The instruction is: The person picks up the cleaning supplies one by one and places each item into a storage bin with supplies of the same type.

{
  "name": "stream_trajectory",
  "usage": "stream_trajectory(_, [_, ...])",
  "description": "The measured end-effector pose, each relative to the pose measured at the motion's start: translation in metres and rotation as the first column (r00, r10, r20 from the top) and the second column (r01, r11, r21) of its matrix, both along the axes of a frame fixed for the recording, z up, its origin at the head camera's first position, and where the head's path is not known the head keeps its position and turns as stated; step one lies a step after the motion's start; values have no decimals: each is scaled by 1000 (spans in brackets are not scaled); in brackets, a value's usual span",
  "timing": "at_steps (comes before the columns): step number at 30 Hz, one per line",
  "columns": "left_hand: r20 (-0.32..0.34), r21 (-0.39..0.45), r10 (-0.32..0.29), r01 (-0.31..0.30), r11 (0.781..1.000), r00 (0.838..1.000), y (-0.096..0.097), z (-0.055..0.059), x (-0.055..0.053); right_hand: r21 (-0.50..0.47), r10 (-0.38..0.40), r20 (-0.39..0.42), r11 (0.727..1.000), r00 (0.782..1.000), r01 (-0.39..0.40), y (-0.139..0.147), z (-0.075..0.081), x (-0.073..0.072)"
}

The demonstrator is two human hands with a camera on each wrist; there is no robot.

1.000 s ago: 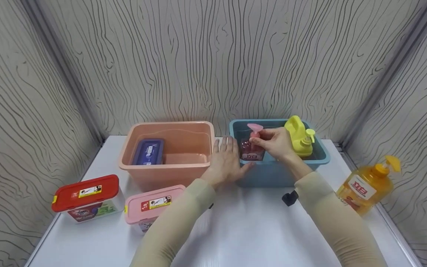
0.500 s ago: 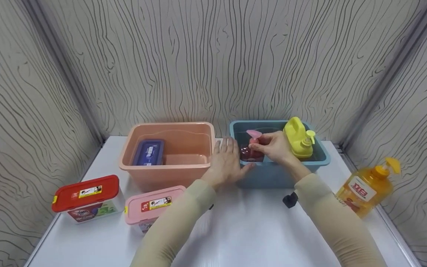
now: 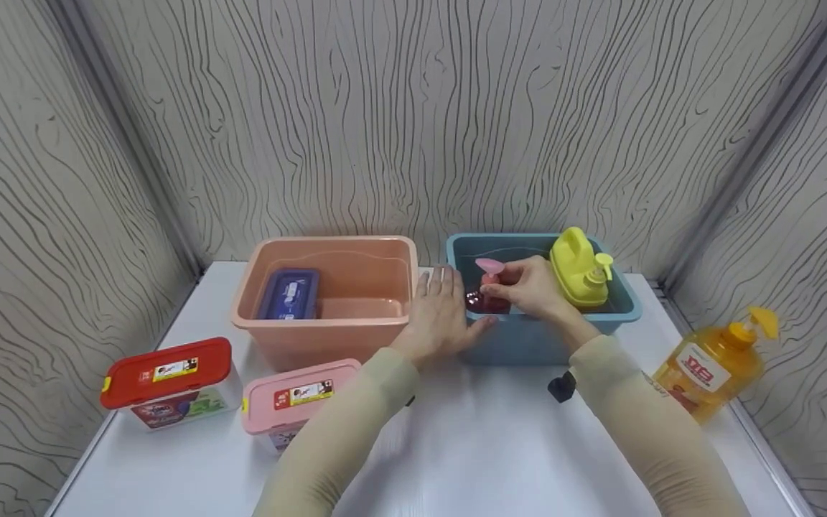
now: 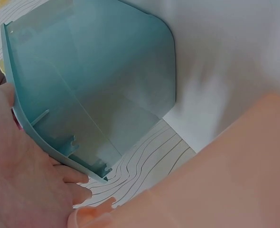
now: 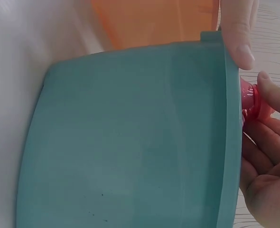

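In the head view, my right hand [image 3: 537,289] pinches the neck of a pump bottle [image 3: 497,304] filled with dark pink liquid, with a pink pump top. The bottle stands low inside the teal bin [image 3: 521,346], at its left end, its lower part hidden by the front wall. In the right wrist view, thumb and fingers close on the red collar [image 5: 262,105] just beyond the rim. My left hand [image 3: 436,314] lies with straight fingers across the teal bin's left rim, beside the peach bin [image 3: 327,343]. A yellow jug-shaped pump bottle [image 3: 577,269] stands at the teal bin's right.
Inside the peach bin lies a dark blue lidded box [image 3: 290,294]. On the white table [image 3: 485,459] are a red-lidded tub [image 3: 169,380], a pink-lidded tub [image 3: 298,398] partly behind the left sleeve, and an orange pump bottle [image 3: 711,366] near the right edge. Patterned walls enclose the table.
My right hand has moved down with the pink pump bottle, which now sits deeper in the teal bin, its label gone behind the front wall. The left hand stays on the rim.
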State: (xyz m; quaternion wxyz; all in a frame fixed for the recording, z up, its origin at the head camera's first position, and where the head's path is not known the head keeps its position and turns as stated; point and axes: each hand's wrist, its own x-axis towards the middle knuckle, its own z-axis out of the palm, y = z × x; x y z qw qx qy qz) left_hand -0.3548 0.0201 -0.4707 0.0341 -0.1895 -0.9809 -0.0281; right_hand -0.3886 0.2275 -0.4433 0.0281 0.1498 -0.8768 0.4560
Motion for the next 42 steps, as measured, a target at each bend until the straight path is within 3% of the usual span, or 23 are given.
stream_trajectory(13, [15, -14, 5, -5, 1000, 1000, 1, 1, 1, 43, 17, 85, 999, 996, -20, 3, -1, -3])
stream_trajectory(31, [6, 22, 6, -6, 1000, 1000, -1, 3, 2, 102, 40, 126, 993, 991, -53, 4, 3, -6])
stream_trajectory(42, [20, 33, -5, 4, 999, 1000, -1, 3, 3, 125, 28, 140, 991, 990, -46, 1, 6, 1])
